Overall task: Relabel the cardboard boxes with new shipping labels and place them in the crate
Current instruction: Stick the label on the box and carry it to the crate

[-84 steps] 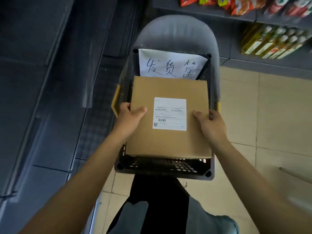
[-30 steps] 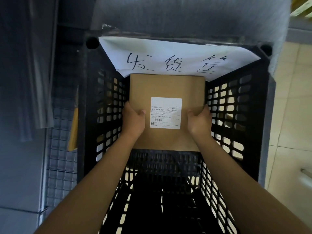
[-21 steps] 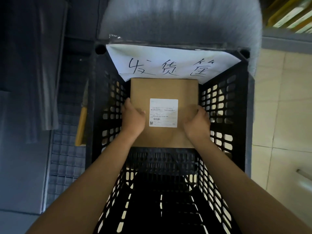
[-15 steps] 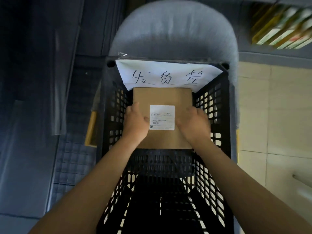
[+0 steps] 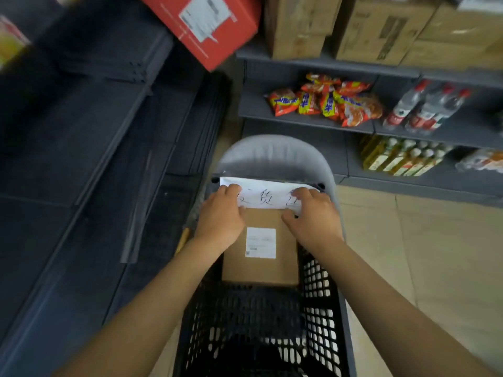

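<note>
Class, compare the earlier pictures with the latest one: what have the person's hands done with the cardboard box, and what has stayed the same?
The cardboard box was carried over the black crate, lowered inside and let go; it now lies at the far end. Both hands came up off it: the left hand and right hand now hover near the handwritten paper sign. Unchanged: the shipping label faces up, and the sign hangs on the crate's far rim.

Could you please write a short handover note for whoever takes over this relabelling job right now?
Left hand and right hand: both open, above the far end of the cardboard box, fingers over the handwritten paper sign.
Box: lying in the black crate, white shipping label facing up.
Done: this box is labelled and in the crate.
Left: any further boxes; none are identifiable here.
</note>
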Available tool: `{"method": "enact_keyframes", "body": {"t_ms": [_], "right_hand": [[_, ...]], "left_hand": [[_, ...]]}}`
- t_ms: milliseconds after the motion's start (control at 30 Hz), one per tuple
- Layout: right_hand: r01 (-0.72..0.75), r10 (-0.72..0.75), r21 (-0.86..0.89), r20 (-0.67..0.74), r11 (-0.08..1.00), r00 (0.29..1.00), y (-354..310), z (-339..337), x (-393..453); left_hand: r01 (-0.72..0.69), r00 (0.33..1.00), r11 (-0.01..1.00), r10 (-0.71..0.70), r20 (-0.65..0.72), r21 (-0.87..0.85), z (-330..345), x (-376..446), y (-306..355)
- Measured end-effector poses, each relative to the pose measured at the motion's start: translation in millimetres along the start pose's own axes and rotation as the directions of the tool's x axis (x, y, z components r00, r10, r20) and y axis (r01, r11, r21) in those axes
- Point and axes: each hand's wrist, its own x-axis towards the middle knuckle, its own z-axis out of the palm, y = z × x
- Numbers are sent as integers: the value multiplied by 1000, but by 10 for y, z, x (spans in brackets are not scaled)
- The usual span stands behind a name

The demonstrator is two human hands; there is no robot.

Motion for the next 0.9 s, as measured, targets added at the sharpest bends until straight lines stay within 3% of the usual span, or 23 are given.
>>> {"method": "enact_keyframes", "body": {"t_ms": [267,400,567,733,900], "right_hand": [[216,-214,11,-95,976,972,-221,-770,-317],[374,-372,-10,-131,927,919,-406,-1167,-596],[546,-544,4,-77,838,835,-930,-1467,-999],[743,-743,18,10,670,669,-1781,-1433,-1633],[909,-910,63,72,412,408,-2671,-1184,-2688]], "left_hand": [[44,990,999,-44,-136,-7,-848,-624,360],[116,973,993,-116,-201,-12,-1166,-1148,495],[235,924,972,-214,-317,28,-1639,-1943,409],[419,830,905,-348,-436,74,-2105,-2999,-26],[655,704,740,-523,-481,153,-2258,-4367,-570]]}}
